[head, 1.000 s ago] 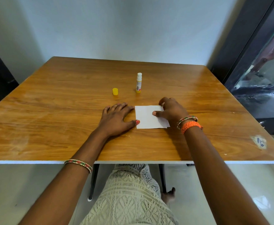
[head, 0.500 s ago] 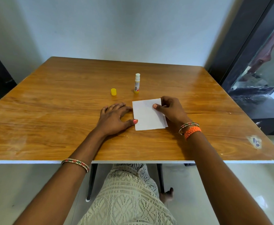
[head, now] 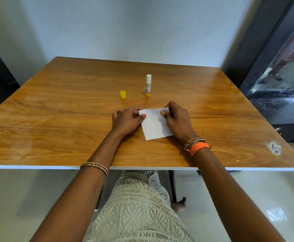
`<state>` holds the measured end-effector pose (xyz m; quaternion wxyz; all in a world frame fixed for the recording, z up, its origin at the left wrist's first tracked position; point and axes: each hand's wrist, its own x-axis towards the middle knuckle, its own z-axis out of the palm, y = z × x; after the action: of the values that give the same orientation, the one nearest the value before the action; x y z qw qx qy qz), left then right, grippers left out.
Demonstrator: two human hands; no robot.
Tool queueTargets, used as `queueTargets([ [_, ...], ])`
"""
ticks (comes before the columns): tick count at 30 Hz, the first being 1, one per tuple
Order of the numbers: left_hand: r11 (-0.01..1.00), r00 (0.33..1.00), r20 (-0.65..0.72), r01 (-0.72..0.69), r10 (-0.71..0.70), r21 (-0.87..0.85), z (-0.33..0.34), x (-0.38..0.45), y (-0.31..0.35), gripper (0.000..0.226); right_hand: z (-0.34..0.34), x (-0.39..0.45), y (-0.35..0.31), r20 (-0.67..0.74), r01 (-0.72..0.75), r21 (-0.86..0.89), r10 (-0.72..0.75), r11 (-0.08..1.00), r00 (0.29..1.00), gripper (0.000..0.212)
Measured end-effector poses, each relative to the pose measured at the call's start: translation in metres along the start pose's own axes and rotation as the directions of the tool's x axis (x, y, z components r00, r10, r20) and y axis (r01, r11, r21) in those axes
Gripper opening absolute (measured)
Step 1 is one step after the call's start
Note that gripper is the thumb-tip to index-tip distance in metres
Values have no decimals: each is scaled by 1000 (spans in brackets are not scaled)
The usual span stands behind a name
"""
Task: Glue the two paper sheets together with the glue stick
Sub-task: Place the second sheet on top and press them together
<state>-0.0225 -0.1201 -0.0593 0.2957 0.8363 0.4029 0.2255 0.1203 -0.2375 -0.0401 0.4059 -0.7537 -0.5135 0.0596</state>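
A small white paper sheet is held just above the wooden table, tilted up at its far edge. My left hand pinches its upper left corner and my right hand pinches its upper right corner. I see one white surface; whether a second sheet lies behind it I cannot tell. The glue stick stands upright and uncapped behind the paper. Its yellow cap sits to the left of it.
A dark cabinet with a glass front stands at the right of the table. A worn sticker patch marks the table's near right corner. The table's front edge runs close to my lap.
The paper lay flat under both hands. My right hand lifted its right edge, then my left hand took the left corner; the sheet is now held up by both and turned slightly.
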Motion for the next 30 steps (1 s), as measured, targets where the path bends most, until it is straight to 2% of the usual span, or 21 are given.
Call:
queueTargets([
  [3, 1000, 1000, -7, -5, 5, -2, 0, -1, 0, 30, 0, -2, 0, 31, -35, 36, 34, 999, 999, 6],
  [6, 996, 999, -44, -12, 8, -92, -2, -2, 0, 27, -3, -3, 1, 44, -145, 173, 140, 974, 989, 12],
  [9, 996, 999, -47, -28, 24, -82, -2, -2, 0, 24, -9, -4, 6, 77, -276, 343, 266, 898, 961, 15],
  [14, 999, 999, -49, 11, -13, -48, 1, 1, 1, 26, -13, -4, 7, 179, -393, 560, 356, 730, 917, 8],
  [16, 999, 999, -46, 7, -8, -37, 1, 1, 1, 19, -15, -3, 6, 221, -425, 574, 368, 700, 903, 7],
  [20, 1000, 997, -73, 1, -3, -28, 1, -1, 2, 14, -21, -1, 2, 393, -489, 464, 323, 739, 861, 19],
  [23, 1000, 998, -66, 20, -20, -2, 2, 0, 1, 25, -25, -2, -1, 490, -555, 502, 311, 663, 814, 8],
  [26, 996, 997, -27, 68, -69, -58, 1, 2, -1, 40, -30, -3, -3, 546, -613, 532, 316, 585, 776, 7],
  [30, 1000, 1000, -23, 2, -3, -19, 1, 1, -1, 29, -37, -6, -6, 647, -643, 535, 223, 549, 729, 3],
])
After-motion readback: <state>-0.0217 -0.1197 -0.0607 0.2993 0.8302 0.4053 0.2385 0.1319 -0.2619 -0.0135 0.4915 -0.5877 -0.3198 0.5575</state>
